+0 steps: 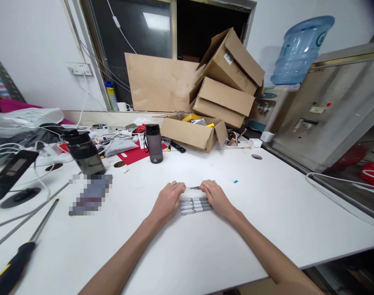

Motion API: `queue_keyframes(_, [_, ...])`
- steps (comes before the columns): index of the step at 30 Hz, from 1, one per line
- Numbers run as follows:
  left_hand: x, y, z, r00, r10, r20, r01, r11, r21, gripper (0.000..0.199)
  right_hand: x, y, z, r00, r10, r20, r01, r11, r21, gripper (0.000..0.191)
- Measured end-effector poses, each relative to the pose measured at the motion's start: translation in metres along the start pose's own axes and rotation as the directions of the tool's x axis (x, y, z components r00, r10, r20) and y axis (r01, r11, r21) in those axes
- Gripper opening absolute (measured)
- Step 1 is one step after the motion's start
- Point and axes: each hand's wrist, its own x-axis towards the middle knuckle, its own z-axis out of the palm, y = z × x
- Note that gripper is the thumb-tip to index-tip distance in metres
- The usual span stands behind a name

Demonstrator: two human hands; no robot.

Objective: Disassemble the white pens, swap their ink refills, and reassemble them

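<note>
Both hands meet over the white table (pixel 162 254), each closed on one end of a thin pen-like piece (pixel 193 188) with a dark part toward the right. My left hand (pixel 171 197) pinches its left end, and my right hand (pixel 214 196) pinches the right end. Just below and between the hands lies a row of several grey and clear pens (pixel 194 206), side by side on the table. The fingertips hide the ends of the held piece.
Left are a screwdriver (pixel 23 250), a pixelated flat object (pixel 93 196) and a dark bottle (pixel 84 151). Behind stand a grey bottle (pixel 154 144) and an open cardboard box (pixel 187 133). A small blue piece (pixel 236 181) lies right of the hands.
</note>
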Motion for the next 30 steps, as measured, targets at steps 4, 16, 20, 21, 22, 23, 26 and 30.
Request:
queue_keyframes(4, [-0.002,-0.003,0.002,0.999,-0.029,0.023,0.029,0.999,-0.038,0.029,0.0,0.003,0.002,1.0,0.0,-0.011,0.0,0.999,0.047,0.031])
queue_keyframes(16, [-0.002,-0.007,0.011,0.988,-0.151,0.026,0.153,0.973,-0.171,0.036,0.01,0.027,0.008,0.971,0.239,-0.005,-0.21,0.864,0.458,0.037])
queue_keyframes(20, [-0.001,-0.008,0.013,0.988,-0.153,0.028,0.155,0.972,-0.178,0.037,0.013,0.03,0.003,0.956,0.263,0.13,-0.293,0.815,0.5,0.043])
queue_keyframes(21, [-0.001,-0.008,0.013,0.988,-0.153,0.026,0.155,0.972,-0.177,0.037,0.014,0.03,0.001,0.95,0.275,0.151,-0.313,0.805,0.504,0.045])
queue_keyframes(22, [-0.001,-0.007,0.013,0.987,-0.157,0.023,0.158,0.972,-0.176,0.038,0.016,0.03,-0.001,0.943,0.289,0.166,-0.333,0.794,0.509,0.046])
queue_keyframes(23, [-0.001,-0.007,0.013,0.986,-0.163,0.021,0.165,0.971,-0.173,0.038,0.018,0.029,-0.003,0.935,0.304,0.18,-0.353,0.782,0.513,0.047])
queue_keyframes(26, [-0.001,-0.007,0.012,0.98,-0.199,0.019,0.2,0.967,-0.159,0.038,0.024,0.027,-0.004,0.918,0.334,0.215,-0.397,0.753,0.524,0.048])
queue_keyframes(30, [-0.001,-0.01,0.011,0.969,-0.247,0.008,0.246,0.96,-0.136,0.04,0.026,0.029,0.003,0.921,0.345,0.183,-0.386,0.733,0.56,0.045])
